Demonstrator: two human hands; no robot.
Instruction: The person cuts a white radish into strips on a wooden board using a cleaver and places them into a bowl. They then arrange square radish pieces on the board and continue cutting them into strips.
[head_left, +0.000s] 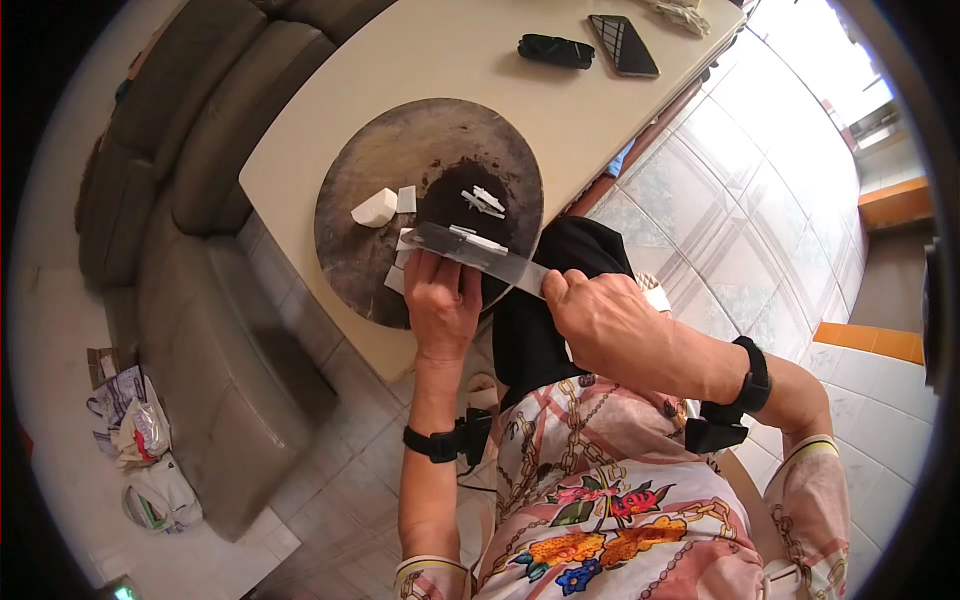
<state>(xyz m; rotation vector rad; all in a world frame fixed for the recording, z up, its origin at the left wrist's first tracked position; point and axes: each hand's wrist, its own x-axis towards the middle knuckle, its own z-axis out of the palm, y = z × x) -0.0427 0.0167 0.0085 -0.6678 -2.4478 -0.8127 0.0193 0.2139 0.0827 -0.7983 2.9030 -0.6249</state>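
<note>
My right hand [600, 315] is wrapped around the handle of a kitchen knife [490, 262], whose broad blade points left across a round dark chopping board [350, 160]. Right beside the blade, my left hand [442, 300] has its fingers bent and pressed down on the board; what lies beneath the fingertips is hidden. Thin white strips [478, 238] lie along the far side of the blade. Farther up is a small heap of cut white sticks [484, 202]. A white block of food [375, 208] stands at the left, with a flat white slice [407, 199] next to it. Another slice [395, 278] sits left of my left hand.
The board rests on a cream table [440, 60] with a black case [555, 51] and a phone [624, 45] near its far edge. A grey leather sofa [210, 350] runs along the left. Bags [150, 490] lie on the floor at lower left.
</note>
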